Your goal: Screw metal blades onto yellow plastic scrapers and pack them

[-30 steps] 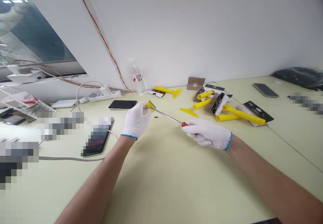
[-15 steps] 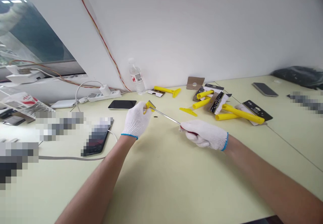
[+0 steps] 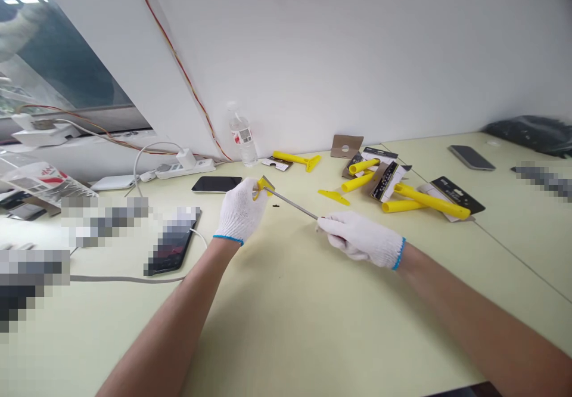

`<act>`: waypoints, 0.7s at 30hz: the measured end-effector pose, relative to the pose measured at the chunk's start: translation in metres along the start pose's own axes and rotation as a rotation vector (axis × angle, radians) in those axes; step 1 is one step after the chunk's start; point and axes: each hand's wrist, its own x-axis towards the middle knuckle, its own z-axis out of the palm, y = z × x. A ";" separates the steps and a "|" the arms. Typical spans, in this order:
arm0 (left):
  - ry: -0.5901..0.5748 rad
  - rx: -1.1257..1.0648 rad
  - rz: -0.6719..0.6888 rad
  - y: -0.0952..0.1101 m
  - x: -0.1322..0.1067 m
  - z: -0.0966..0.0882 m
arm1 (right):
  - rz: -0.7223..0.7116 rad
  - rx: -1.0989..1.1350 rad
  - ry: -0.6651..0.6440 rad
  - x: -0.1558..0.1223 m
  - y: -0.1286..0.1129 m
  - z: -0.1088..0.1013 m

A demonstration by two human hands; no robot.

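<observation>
- Right in the middle, the left hand (image 3: pixel 240 212) in its white knit glove with a blue cuff is closed firmly around a yellow plastic head (image 3: pixel 266 186) with a metal plate on it.
- The right hand (image 3: pixel 363 239), gloved the same way, is wrapped around a screwdriver (image 3: pixel 292 203), its grip hidden inside the fist and its thin steel shaft reaching across to the yellow head.
- Just beside that head, a tiny dark screw (image 3: pixel 276 205) sits on the pale green tabletop (image 3: pixel 286 325).
- Up behind the hands, a black smartphone (image 3: pixel 217 184) lies flat, with a white power strip (image 3: pixel 183 169) and a clear water bottle (image 3: pixel 241 137) against the white wall (image 3: pixel 357 45).
- Over to the right, yellow plastic handles (image 3: pixel 429 201) and a T-shaped yellow scraper (image 3: pixel 295 160) are scattered among black-and-cardboard packaging (image 3: pixel 456 194).
- Further right, a grey phone (image 3: pixel 471 157) lies near a dark bag (image 3: pixel 527 135).
- On the left, a red-and-yellow wire (image 3: pixel 179 63) runs down the wall from above, and a window (image 3: pixel 58 45) lets in the daylight.
- A cabled phone (image 3: pixel 172 245) on the left is blurred out.
</observation>
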 end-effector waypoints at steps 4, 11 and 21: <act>-0.004 0.013 -0.034 0.000 0.001 -0.002 | -0.152 -0.132 0.328 0.008 0.011 0.004; -0.017 -0.034 -0.051 -0.001 0.001 -0.001 | -0.304 -0.612 0.630 0.011 0.021 0.013; -0.095 -0.121 -0.102 -0.004 0.001 -0.001 | -0.245 -0.392 0.486 0.009 0.016 0.007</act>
